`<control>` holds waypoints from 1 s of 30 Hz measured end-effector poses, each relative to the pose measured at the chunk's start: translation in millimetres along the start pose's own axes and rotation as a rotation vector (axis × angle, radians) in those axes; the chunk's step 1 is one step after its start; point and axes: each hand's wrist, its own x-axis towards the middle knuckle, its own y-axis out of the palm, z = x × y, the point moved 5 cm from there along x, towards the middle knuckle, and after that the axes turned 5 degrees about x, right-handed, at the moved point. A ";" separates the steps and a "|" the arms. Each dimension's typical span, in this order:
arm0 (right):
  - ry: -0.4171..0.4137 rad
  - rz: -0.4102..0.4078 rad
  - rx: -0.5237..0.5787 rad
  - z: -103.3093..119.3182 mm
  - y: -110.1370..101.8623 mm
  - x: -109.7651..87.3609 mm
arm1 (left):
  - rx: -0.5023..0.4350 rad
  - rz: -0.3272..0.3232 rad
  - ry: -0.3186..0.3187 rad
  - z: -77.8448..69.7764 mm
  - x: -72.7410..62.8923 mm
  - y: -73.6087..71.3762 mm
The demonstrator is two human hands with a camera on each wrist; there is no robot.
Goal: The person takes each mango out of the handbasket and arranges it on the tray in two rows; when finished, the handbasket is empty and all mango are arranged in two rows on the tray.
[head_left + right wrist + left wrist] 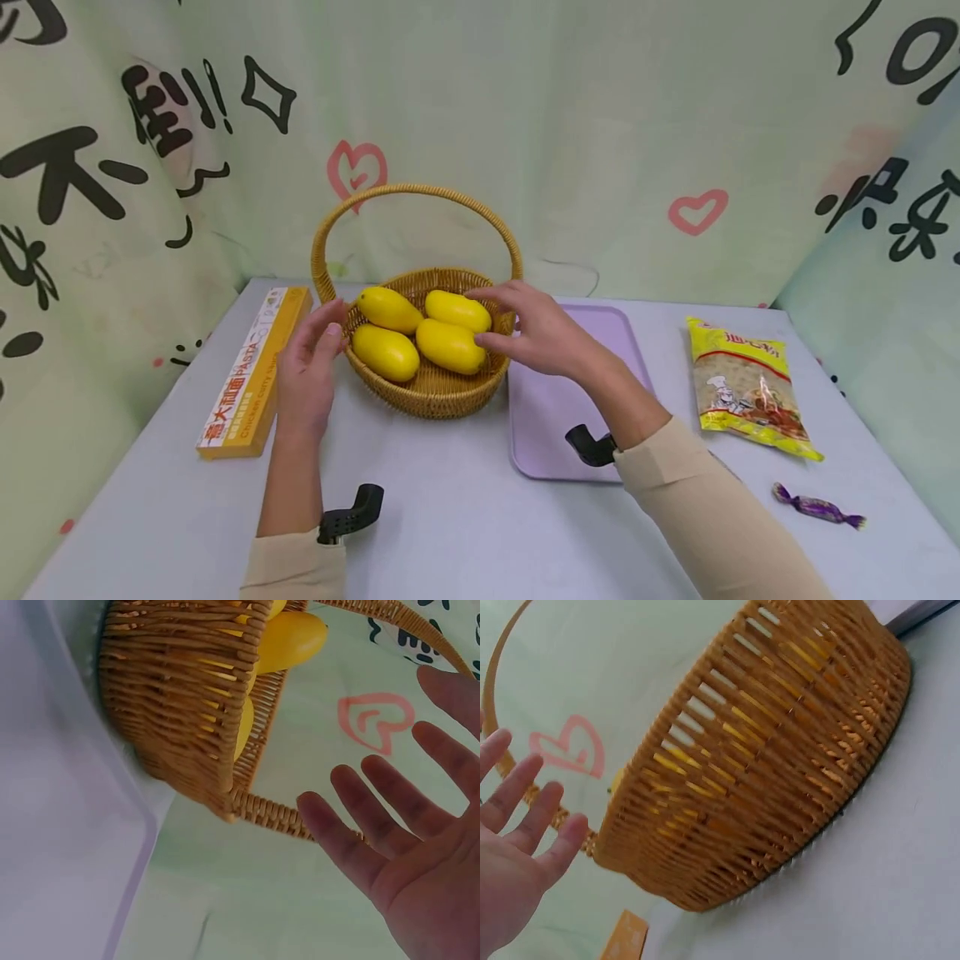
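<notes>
A woven wicker basket (431, 407) with a tall hoop handle (420, 190) stands at the back of the table and holds several yellow mangoes (450, 346). Beside its left rim is my left hand (307, 367), fingers extended and the palm turned towards the basket. In the left wrist view, that hand (517, 847) overlaps the handle's base and grips nothing. My right hand (536, 329) hovers at the right rim, its thumb and fingers spread near the mangoes. The right wrist view shows this hand (420, 840) with separated fingers and nothing held.
A lilac tray (547, 465) lies right of the basket, under my right forearm. On the left is a yellow and white pasta box (255, 375). Far right lie a yellow-ended food bag (750, 387) and a purple wrapped candy (819, 507). Printed curtains (600, 150) enclose the table.
</notes>
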 end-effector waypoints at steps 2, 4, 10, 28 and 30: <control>0.023 0.031 0.012 0.7 4.3 5.1 | -0.113 -0.051 -0.038 5.3 0.5 -6.2; 0.039 0.063 0.020 1.6 8.6 10.4 | -0.210 -0.098 -0.064 10.4 0.7 -11.4; 0.046 0.145 0.025 4.2 15.2 29.0 | -0.306 -0.174 -0.146 25.7 3.2 -16.7; 0.333 0.307 0.099 -9.8 28.2 74.5 | -0.243 -0.064 -0.390 64.7 4.5 -8.3; 0.353 0.317 0.115 -10.9 31.2 77.0 | -0.241 -0.044 -0.394 66.0 6.1 -5.9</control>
